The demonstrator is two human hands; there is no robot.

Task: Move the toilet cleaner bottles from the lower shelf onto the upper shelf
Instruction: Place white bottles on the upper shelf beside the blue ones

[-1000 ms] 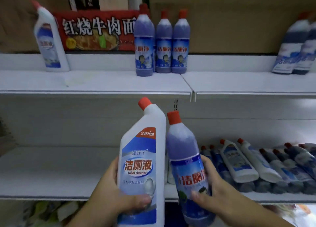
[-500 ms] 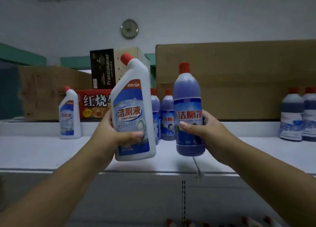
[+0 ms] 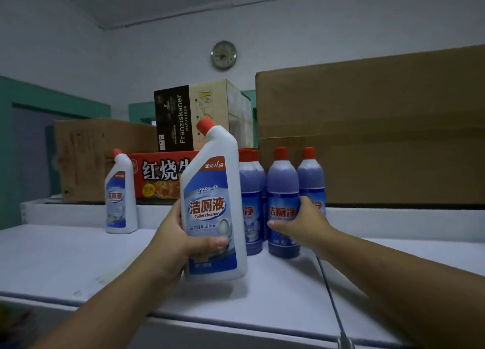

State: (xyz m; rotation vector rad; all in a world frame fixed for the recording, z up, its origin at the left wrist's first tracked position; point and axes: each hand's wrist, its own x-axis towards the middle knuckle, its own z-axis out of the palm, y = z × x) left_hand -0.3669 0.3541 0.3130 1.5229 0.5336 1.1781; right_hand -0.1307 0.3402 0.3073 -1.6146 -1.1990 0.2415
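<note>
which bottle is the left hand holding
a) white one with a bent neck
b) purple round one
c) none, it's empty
a: the left hand grips the white bottle with the bent, red-capped neck; the right hand holds the purple bottle.

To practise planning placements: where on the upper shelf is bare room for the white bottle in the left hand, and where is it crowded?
Bare upper shelf lies between the standing white bottle and the purple bottles, and right of them. Crowded around the purple bottles.
</note>
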